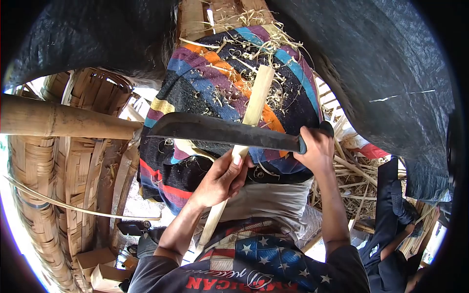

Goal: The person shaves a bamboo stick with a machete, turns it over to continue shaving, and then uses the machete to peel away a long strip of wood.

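My left hand (225,178) is closed round a pale, shaved wooden stick (258,97), thumb on top. The stick slants from beside my body up across my lap. In my right hand (316,149) is the dark handle of a machete (215,131). Its long, dark blade lies crosswise over the stick, just above my left hand, with the tip pointing left. Under both, a striped cloth (195,78) covers my lap, strewn with thin curled wood shavings (278,95).
A thick bamboo pole (68,119) juts in from the left, its end close to the machete tip. Woven bamboo panels (73,180) stand behind it. Dark plastic sheeting (391,73) hangs at upper right. Another person (391,239) is at lower right, near scattered bamboo strips (354,185).
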The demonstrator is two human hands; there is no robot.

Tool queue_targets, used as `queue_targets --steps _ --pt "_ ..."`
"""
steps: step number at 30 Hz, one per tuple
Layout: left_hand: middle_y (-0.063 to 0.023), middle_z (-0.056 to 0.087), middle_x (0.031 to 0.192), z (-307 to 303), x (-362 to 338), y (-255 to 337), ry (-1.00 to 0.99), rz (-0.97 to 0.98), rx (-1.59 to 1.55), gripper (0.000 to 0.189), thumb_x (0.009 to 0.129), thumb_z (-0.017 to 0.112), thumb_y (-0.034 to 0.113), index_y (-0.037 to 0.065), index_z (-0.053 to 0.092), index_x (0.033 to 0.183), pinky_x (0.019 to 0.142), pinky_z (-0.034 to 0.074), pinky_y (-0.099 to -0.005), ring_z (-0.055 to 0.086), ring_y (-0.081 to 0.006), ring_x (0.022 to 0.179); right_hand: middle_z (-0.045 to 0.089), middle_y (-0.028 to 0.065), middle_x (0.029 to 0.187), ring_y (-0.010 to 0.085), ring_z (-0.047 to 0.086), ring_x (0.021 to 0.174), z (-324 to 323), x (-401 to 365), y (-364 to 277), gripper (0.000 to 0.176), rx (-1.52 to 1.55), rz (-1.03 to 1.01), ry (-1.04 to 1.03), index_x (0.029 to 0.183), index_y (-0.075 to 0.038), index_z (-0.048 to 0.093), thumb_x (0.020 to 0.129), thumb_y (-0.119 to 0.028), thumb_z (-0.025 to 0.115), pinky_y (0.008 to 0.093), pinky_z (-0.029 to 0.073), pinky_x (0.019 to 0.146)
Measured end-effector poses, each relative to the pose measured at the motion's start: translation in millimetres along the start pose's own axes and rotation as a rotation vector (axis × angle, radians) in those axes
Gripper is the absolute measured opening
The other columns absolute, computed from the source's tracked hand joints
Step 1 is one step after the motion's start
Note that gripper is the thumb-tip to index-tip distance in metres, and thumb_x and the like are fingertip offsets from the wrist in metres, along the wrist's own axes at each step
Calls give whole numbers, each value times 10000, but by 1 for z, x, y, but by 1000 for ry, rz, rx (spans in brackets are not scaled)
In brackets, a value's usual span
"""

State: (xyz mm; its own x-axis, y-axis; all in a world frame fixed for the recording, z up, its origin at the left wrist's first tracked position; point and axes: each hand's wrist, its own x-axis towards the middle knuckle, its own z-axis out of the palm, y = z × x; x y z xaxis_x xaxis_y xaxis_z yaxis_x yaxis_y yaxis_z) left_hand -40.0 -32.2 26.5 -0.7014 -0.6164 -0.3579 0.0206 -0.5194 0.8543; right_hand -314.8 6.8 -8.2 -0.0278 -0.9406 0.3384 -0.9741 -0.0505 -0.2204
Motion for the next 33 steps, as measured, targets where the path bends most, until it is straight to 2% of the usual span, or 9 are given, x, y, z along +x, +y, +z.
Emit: queue_targets --steps 4,8,10,13,18,20,22,26,33 --pt "50 359 623 0 4 4 -31 17 -52 402 1063 380 442 64 513 1094 427 282 -200 318 -31 486 608 52 685 289 637 624 -3 12 10 369 -18 -23 31 833 -115 586 546 -179 810 440 497 558" --pt "44 337 616 0 2 13 -73 -34 -113 386 1071 359 424 61 486 1101 434 302 -208 304 -43 469 662 142 776 347 653 741 -14 22 18 331 20 -7 6 909 -60 638 621 -170 758 459 526 685" --pt "45 332 617 -7 -10 4 -104 -40 -132 385 1071 356 423 61 486 1101 422 289 -207 290 -44 458 688 206 877 399 662 842 -35 44 22 363 -150 535 -126 1031 -49 685 718 -225 737 489 533 783" --pt "45 328 624 -11 -20 -9 -122 -72 -199 394 1075 343 414 52 495 1111 389 273 -208 264 -39 427 688 258 972 442 657 922 -43 55 73 404 -255 750 -55 1154 -67 685 799 -259 700 502 527 847" --pt "39 335 636 -16 -6 -14 -104 -49 -194 423 1072 347 422 35 505 1143 382 279 -199 277 -33 426 705 221 943 421 671 867 -19 26 80 315 -256 528 149 1059 -52 692 815 -251 686 475 531 836" --pt "34 344 643 -18 -2 -13 -99 -87 -212 440 1070 347 428 26 506 1155 380 278 -195 297 -33 433 712 162 856 398 675 765 -31 23 34 246 -65 567 -48 954 -74 679 791 -255 707 467 538 737" --pt "32 352 643 -15 -2 -8 -80 -108 -168 458 1069 340 438 19 507 1149 386 285 -197 311 -33 439 691 111 762 364 669 679 -16 6 16 213 137 366 62 865 -91 641 736 -234 732 460 523 650" --pt "44 357 643 -7 -5 -7 3 -41 -33 428 1070 355 416 16 492 1137 406 284 -198 307 -31 451 654 83 737 314 666 660 -6 4 -6 318 77 35 -71 908 -110 621 628 -188 750 453 522 595" --pt "50 378 657 -1 -13 -7 54 -69 -26 361 1078 358 372 32 476 1085 424 292 -202 312 -28 471 660 92 738 306 678 687 4 25 15 352 8 -81 -118 918 -129 611 622 -224 774 464 542 632"
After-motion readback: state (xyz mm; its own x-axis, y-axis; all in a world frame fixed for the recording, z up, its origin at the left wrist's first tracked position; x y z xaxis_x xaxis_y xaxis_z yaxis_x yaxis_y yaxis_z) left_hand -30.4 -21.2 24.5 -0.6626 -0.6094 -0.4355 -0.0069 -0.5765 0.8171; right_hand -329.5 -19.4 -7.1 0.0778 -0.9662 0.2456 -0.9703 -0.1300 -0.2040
